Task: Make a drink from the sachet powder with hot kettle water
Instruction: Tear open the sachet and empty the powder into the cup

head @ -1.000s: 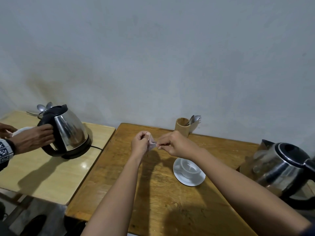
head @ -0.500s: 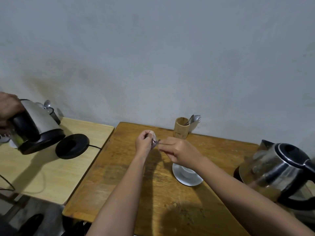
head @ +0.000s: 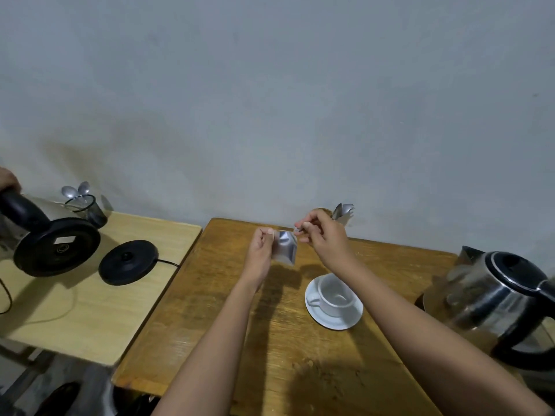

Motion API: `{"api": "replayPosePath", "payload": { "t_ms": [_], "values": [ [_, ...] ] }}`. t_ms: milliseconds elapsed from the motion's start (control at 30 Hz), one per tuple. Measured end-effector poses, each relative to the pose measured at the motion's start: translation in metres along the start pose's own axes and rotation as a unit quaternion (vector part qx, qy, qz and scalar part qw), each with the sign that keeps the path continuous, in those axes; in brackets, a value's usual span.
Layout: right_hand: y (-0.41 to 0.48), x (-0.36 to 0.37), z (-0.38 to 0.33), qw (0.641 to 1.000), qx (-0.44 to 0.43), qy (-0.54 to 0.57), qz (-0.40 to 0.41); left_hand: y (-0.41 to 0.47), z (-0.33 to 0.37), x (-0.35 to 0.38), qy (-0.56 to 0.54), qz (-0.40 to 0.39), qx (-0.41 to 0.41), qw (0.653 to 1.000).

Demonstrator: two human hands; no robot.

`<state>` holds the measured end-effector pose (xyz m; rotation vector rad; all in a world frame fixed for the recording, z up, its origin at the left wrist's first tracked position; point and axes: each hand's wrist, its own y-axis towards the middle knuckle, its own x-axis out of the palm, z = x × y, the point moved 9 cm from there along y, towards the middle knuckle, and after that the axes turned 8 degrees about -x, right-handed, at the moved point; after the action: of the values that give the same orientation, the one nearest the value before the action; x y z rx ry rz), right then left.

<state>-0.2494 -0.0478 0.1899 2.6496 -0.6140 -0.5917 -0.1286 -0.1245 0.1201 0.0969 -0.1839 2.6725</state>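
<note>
Pinching the small silvery foil sachet by its left edge, the left hand holds it upright in the air at the middle of the frame, above the brown wooden table, so that the top edge faces the other hand; the right hand, just to the right and a little higher, nips a torn sliver at the sachet's top corner between thumb and fingertips, which reads as tearing the packet open. The white ceramic cup sits empty on its white saucer below and right of the hands, close enough for tipping powder in once the top is off. The steel kettle with black lid and handle waits at the right edge of the frame, near the cup, presumably for pouring next. A wooden holder of metal spoons stands behind the right hand by the grey wall, handy for stirring
</note>
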Motion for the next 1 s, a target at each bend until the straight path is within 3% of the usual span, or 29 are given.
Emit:
{"api": "replayPosePath", "payload": {
  "t_ms": [133,367,633,867,1000],
  "values": [
    [-0.002,0.003,0.011,0.993,0.055,0.087,0.052,-0.008,0.003,0.007,0.001,-0.026,-0.005,1.000],
    [-0.002,0.005,0.015,0.993,0.071,0.076,0.051,-0.008,0.004,0.008,0.039,-0.059,-0.011,0.997],
    [-0.008,-0.003,0.040,0.967,0.183,0.086,0.158,-0.011,0.019,-0.008,0.156,0.054,0.060,0.984],
    [-0.015,-0.028,0.068,0.906,0.292,0.127,0.279,-0.027,0.025,-0.046,0.133,0.132,0.060,0.980],
    [-0.016,-0.015,0.077,0.928,0.309,0.100,0.183,-0.036,0.018,-0.083,0.129,0.169,0.051,0.976]
  ]
}}
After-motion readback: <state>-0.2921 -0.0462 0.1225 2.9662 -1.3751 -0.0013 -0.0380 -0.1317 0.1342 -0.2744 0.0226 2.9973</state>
